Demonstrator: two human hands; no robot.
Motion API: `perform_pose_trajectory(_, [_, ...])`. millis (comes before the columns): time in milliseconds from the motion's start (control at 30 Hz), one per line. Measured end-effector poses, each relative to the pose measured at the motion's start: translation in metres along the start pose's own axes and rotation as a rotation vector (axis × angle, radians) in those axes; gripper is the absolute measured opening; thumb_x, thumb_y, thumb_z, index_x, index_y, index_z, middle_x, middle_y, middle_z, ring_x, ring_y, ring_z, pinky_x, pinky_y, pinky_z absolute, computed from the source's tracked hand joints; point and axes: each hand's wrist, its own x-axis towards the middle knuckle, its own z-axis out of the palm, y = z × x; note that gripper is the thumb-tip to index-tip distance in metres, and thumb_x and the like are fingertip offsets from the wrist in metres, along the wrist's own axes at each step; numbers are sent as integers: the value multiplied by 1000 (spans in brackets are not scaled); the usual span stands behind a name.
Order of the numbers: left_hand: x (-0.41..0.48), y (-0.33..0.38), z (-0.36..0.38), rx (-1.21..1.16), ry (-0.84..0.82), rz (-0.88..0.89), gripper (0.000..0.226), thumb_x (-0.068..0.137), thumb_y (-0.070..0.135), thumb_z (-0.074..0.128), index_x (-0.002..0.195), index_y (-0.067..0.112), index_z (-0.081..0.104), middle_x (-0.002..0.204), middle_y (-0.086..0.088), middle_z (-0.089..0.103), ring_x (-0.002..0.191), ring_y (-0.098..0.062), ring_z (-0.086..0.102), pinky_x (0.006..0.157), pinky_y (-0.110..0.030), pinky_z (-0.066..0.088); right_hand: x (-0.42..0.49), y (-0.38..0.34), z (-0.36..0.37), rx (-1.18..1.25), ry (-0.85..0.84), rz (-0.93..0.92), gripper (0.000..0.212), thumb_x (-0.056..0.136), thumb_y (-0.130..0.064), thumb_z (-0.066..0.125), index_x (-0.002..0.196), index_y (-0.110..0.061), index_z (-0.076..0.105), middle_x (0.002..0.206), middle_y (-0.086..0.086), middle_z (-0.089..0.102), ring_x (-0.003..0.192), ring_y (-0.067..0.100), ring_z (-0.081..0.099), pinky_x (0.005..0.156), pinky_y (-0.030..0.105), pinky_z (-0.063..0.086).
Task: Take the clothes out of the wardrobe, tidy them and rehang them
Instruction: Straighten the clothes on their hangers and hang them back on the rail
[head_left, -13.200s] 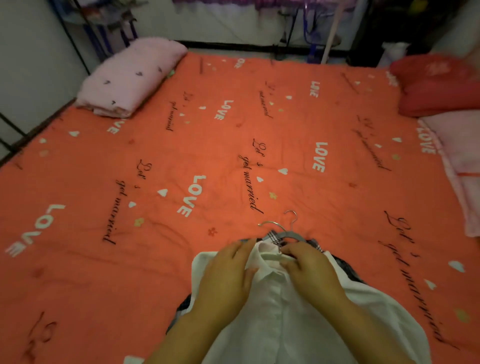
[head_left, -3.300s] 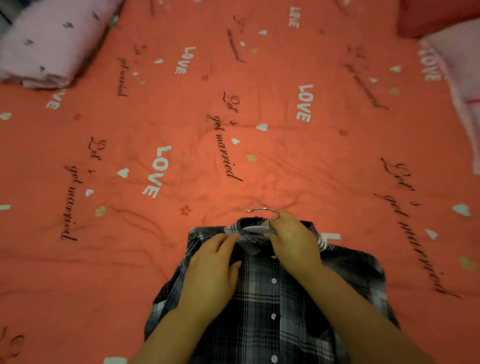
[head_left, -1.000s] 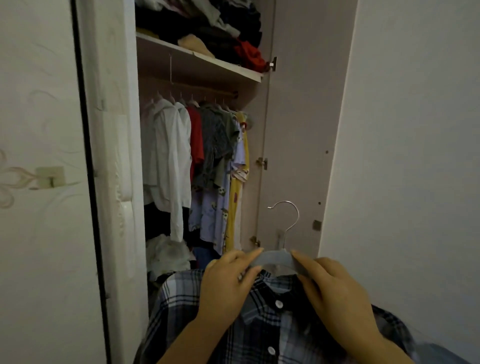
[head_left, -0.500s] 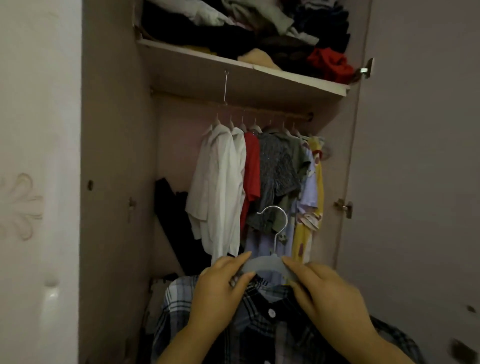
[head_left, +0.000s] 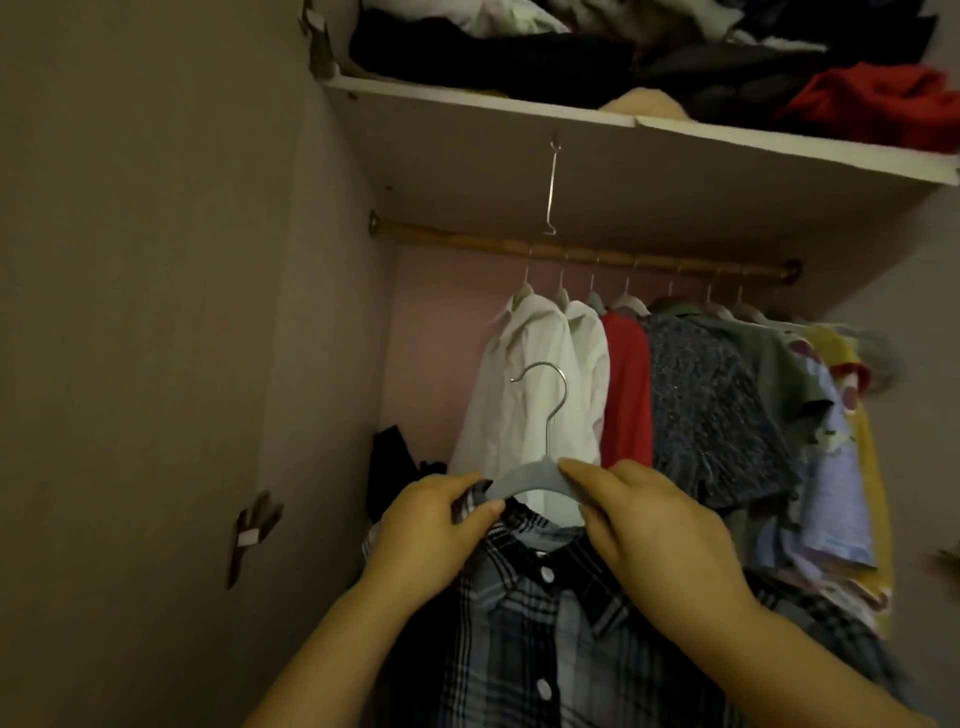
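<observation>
I have both hands up in front of the open wardrobe. Left hand (head_left: 431, 525) pinches the left shoulder of the grey hanger (head_left: 530, 475) together with a bit of collar. Right hand (head_left: 660, 540) grips the hanger's right shoulder, fingers curled over it. The plaid shirt (head_left: 524, 649) hangs on that hanger, buttoned, draped down below my hands toward the bottom edge of the view. The hanger's metal hook (head_left: 540, 374) points up and curls left. It is below the wooden rail (head_left: 571, 254) and not touching it, in front of the white shirts (head_left: 524, 384).

On the rail, left to right: the two white shirts, a red garment (head_left: 626, 384), a dark speckled shirt (head_left: 701, 405), a greenish one, then pale blue and yellow pieces (head_left: 867, 467), blurred at the far right. The left stretch of rail is bare. A thin wire hook (head_left: 552, 192) hangs from the underside of the shelf (head_left: 519, 150) down to the rail. Piled clothes (head_left: 571, 52) sit on top of the shelf, mostly dark, with one red heap at the right. Something black (head_left: 389, 467) sits low against the back wall; I cannot tell what it is.
</observation>
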Motion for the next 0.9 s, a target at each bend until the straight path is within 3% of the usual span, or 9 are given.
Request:
perform_pose_trajectory(233, [109, -70, -12, 345, 9, 10, 40, 87, 37, 61, 124, 25, 59, 118, -4, 61, 109, -24, 56, 90, -37, 47, 129, 26, 53, -41, 59, 45, 42, 97, -26, 41, 137, -37, 34, 105, -3, 51, 97, 19, 53, 58, 30, 41])
perform_pose_trajectory(333, [140, -87, -16, 426, 61, -25, 45, 87, 36, 61, 129, 22, 54, 123, -7, 58, 112, -24, 52, 94, -37, 44, 179, 32, 68, -64, 75, 55, 37, 94, -16, 44, 129, -28, 43, 101, 1, 52, 91, 22, 54, 50, 27, 33])
perform_pose_trajectory(500, [173, -99, -20, 695, 165, 32, 52, 90, 47, 50, 139, 33, 39, 128, 2, 51, 117, -20, 46, 92, -31, 38, 250, 39, 88, -63, 108, 60, 31, 91, -6, 49, 118, -19, 52, 104, 4, 55, 93, 24, 54, 53, 29, 35])
perform_pose_trajectory(567, [180, -100, -26, 791, 240, 84, 50, 85, 45, 59, 132, 30, 49, 120, 1, 57, 110, -21, 53, 87, -32, 41, 273, 42, 93, -75, 118, 43, 30, 89, -5, 52, 117, -17, 53, 105, 5, 56, 94, 25, 56, 58, 30, 36])
perform_pose_trajectory(667, [197, -110, -37, 941, 322, 197, 53, 52, 29, 89, 100, 16, 72, 92, -8, 70, 82, -28, 67, 68, -40, 53, 298, 48, 98, -57, 117, 63, 33, 88, -2, 52, 118, -15, 52, 107, 9, 55, 93, 29, 55, 61, 32, 35])
perform_pose_trajectory(800, [230, -122, -50, 1017, 391, 203, 55, 55, 22, 89, 104, 7, 70, 105, -19, 67, 96, -37, 65, 77, -52, 51, 329, 57, 105, -66, 116, 90, 35, 89, -1, 51, 121, -13, 50, 105, 11, 54, 78, 28, 43, 64, 32, 36])
perform_pose_trajectory(900, [253, -130, -59, 1112, 422, 218, 59, 53, 23, 89, 106, 5, 69, 109, -21, 66, 99, -40, 63, 81, -58, 48, 349, 61, 109, -56, 92, 120, 38, 88, 0, 53, 124, -13, 50, 111, 12, 53, 90, 31, 53, 65, 33, 37])
